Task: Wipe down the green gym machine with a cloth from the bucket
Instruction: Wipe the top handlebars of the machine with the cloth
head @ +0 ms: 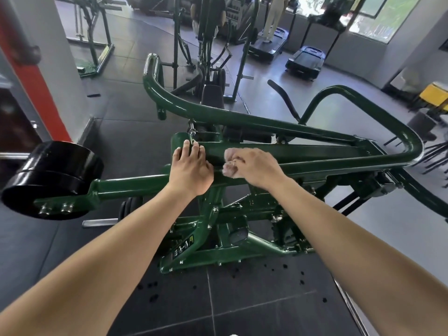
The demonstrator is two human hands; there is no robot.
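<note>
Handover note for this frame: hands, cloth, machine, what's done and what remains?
The left hand is open, resting flat on the green machine at its top bar. The right hand grips the pale cloth, pressed on that bar beside it. The bucket is not in view.
Done: cloth fetched, wiping under way; how much is clean cannot be told.
Left: probably the rest of the frame, including the arm to the black weight plates.

One view only — a wide-angle camera worn on the person's head, facing forward and steeply down; the glossy dark-green tubular metal gym machine [242, 118] sits close below, filling the middle; the dark grey tiled floor [254, 306] lies nearest at the bottom edge — the bright daylight window [388, 15] farthest, top right.
</note>
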